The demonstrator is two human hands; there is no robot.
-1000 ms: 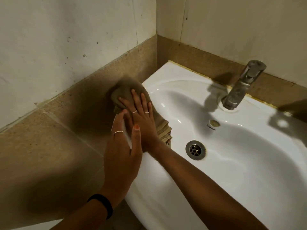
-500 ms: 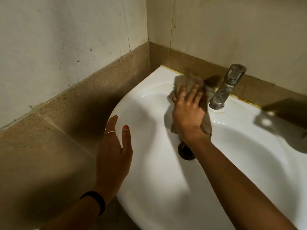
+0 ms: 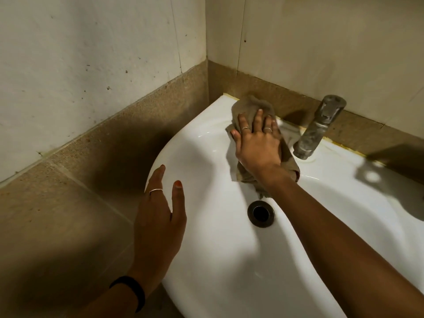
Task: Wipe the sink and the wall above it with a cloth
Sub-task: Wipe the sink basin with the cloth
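A white sink (image 3: 206, 226) fills the lower right, set into a corner. My right hand (image 3: 257, 145) presses a brown cloth (image 3: 250, 106) flat onto the sink's back rim, just left of the tap. The cloth bunches up beyond my fingertips and trails under my wrist toward the basin. My left hand (image 3: 160, 216) rests at the sink's left edge with fingers apart and nothing in it. The wall above the sink (image 3: 321, 42) is pale and speckled.
A dull metal tap (image 3: 319, 129) stands on the back rim right of the cloth. The dark drain (image 3: 260, 213) sits in the basin below my right wrist. A brown tiled band (image 3: 114, 138) runs along both walls beside the sink.
My right hand slid the cloth from the sink's left rim beside the left hand to the back rim near the tap, then slightly left toward the corner. The left hand stayed at the left edge.
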